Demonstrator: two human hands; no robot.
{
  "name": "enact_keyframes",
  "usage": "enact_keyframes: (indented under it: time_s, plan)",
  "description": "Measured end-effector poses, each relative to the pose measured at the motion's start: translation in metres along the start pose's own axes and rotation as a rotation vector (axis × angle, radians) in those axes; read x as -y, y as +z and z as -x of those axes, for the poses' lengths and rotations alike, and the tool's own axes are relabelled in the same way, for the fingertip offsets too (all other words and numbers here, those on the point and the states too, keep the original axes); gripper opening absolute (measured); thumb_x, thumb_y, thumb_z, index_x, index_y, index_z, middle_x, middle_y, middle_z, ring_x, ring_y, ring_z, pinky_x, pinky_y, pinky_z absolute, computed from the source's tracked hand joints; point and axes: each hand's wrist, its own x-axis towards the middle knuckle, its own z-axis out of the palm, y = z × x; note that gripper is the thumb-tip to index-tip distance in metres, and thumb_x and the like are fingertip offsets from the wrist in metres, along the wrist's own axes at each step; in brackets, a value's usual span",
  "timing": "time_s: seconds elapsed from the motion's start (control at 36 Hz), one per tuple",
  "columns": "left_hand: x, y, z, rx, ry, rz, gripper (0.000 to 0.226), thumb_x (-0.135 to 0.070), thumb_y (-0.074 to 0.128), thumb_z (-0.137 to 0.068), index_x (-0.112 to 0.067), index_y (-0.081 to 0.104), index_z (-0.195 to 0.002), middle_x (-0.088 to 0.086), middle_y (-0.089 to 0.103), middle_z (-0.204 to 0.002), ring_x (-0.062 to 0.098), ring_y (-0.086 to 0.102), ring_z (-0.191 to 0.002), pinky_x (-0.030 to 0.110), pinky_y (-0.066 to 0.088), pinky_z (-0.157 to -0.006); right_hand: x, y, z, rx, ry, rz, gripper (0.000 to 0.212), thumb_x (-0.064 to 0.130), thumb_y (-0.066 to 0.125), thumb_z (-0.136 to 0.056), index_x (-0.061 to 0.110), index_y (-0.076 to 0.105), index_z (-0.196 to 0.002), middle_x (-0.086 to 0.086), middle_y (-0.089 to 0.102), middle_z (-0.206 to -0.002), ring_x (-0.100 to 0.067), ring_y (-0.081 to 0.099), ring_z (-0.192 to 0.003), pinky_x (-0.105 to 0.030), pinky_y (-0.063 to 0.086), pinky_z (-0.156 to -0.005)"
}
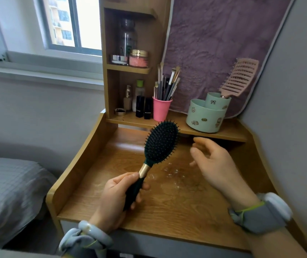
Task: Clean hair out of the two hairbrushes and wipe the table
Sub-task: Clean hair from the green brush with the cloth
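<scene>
The left hand point(120, 194) is wrapped tight around the handle of the dark green hairbrush point(154, 155). The brush is held above the wooden worktop point(167, 207), tilted, with its head pointing up and to the right. The right hand point(216, 164) is open beside it, holding nothing. Hair and white bits point(177, 175) lie on the worktop. Farther back, a pink hairbrush point(236, 79) stands in a green cup point(206, 116) on the shelf.

Hair-strewn wooden table point(96, 205)
</scene>
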Motion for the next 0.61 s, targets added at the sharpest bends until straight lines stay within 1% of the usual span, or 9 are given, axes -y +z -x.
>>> enact_keyframes:
  time_s: [0.08, 0.17, 0.25, 0.31, 0.36, 0.39, 0.5, 0.56, 0.61]
  plan:
    - [0.000, 0.002, -0.001, 0.002, -0.004, -0.014, 0.042, -0.031, 0.060, -0.076, 0.004, 0.067, -0.098, 0.021, 0.068, -0.078, 0.018, 0.050, -0.045, 0.022, 0.037, -0.035, 0.007, 0.000, -0.003, -0.033, -0.029, -0.039, 0.036, 0.036, 0.053, -0.092, 0.027, 0.051, -0.126, 0.011, 0.064, -0.094, 0.002, 0.064, -0.064, -0.004, 0.041, -0.054]
    - [0.000, 0.003, 0.000, 0.025, -0.007, -0.031, 0.039, -0.031, 0.060, -0.077, 0.003, 0.068, -0.095, 0.020, 0.069, -0.079, 0.018, 0.050, -0.044, 0.022, 0.037, -0.035, 0.011, 0.002, -0.007, -0.057, -0.049, -0.061, 0.028, 0.039, 0.057, -0.090, 0.027, 0.058, -0.114, 0.007, 0.065, -0.080, -0.004, 0.063, -0.065, -0.010, 0.041, -0.057]
    - [-0.001, 0.004, 0.001, 0.046, -0.003, -0.062, 0.036, -0.032, 0.061, -0.077, 0.000, 0.072, -0.091, 0.019, 0.069, -0.078, 0.018, 0.050, -0.045, 0.022, 0.038, -0.036, 0.015, 0.011, -0.007, -0.104, -0.097, -0.099, 0.002, 0.034, 0.061, -0.088, 0.032, 0.062, -0.088, 0.009, 0.063, -0.069, -0.003, 0.059, -0.065, -0.014, 0.042, -0.057]
    - [-0.001, 0.004, 0.001, 0.044, -0.004, -0.093, 0.032, -0.033, 0.065, -0.078, -0.002, 0.073, -0.086, 0.019, 0.069, -0.078, 0.019, 0.049, -0.045, 0.023, 0.038, -0.037, 0.014, 0.016, -0.006, -0.159, -0.152, -0.061, 0.011, 0.026, 0.060, -0.090, 0.029, 0.062, -0.079, 0.008, 0.061, -0.063, -0.003, 0.057, -0.061, -0.018, 0.043, -0.053]
    - [-0.001, 0.004, 0.001, 0.036, -0.004, -0.120, 0.029, -0.032, 0.068, -0.080, -0.003, 0.073, -0.082, 0.021, 0.068, -0.077, 0.021, 0.047, -0.046, 0.023, 0.037, -0.038, 0.013, 0.018, -0.005, -0.183, -0.180, -0.003, 0.014, 0.021, 0.058, -0.091, 0.024, 0.063, -0.077, 0.006, 0.060, -0.059, -0.006, 0.055, -0.057, -0.026, 0.046, -0.054]
    - [-0.001, 0.004, 0.001, 0.029, -0.002, -0.126, 0.030, -0.032, 0.065, -0.079, -0.003, 0.073, -0.081, 0.021, 0.067, -0.077, 0.022, 0.046, -0.047, 0.024, 0.037, -0.038, 0.012, 0.017, -0.005, -0.188, -0.186, 0.002, 0.015, 0.020, 0.058, -0.091, 0.023, 0.063, -0.076, 0.005, 0.060, -0.060, -0.005, 0.055, -0.057, -0.025, 0.046, -0.053]
    - [-0.001, 0.005, 0.001, 0.015, 0.032, -0.108, 0.027, -0.031, 0.066, -0.082, -0.005, 0.073, -0.080, 0.018, 0.067, -0.076, 0.020, 0.047, -0.047, 0.023, 0.038, -0.040, 0.010, 0.008, -0.005, -0.229, -0.070, -0.237, 0.015, 0.018, 0.058, -0.091, 0.020, 0.063, -0.076, 0.003, 0.064, -0.061, -0.001, 0.053, -0.050, -0.011, 0.041, -0.044]
    - [-0.001, 0.004, 0.000, -0.037, 0.040, -0.082, 0.031, -0.033, 0.063, -0.082, -0.004, 0.071, -0.080, 0.016, 0.066, -0.075, 0.018, 0.047, -0.047, 0.023, 0.038, -0.039, 0.009, -0.001, -0.005, -0.282, -0.007, -0.321, 0.012, 0.021, 0.057, -0.091, 0.020, 0.063, -0.081, 0.009, 0.067, -0.064, -0.001, 0.057, -0.053, -0.009, 0.043, -0.046]
    - [-0.001, 0.001, -0.003, -0.093, 0.036, -0.018, 0.030, -0.031, 0.059, -0.084, -0.002, 0.069, -0.085, 0.016, 0.065, -0.075, 0.017, 0.047, -0.047, 0.023, 0.038, -0.038, 0.007, -0.011, -0.004, -0.242, 0.005, -0.292, 0.011, 0.021, 0.054, -0.093, 0.022, 0.063, -0.088, 0.010, 0.068, -0.069, -0.001, 0.063, -0.060, -0.012, 0.047, -0.052]
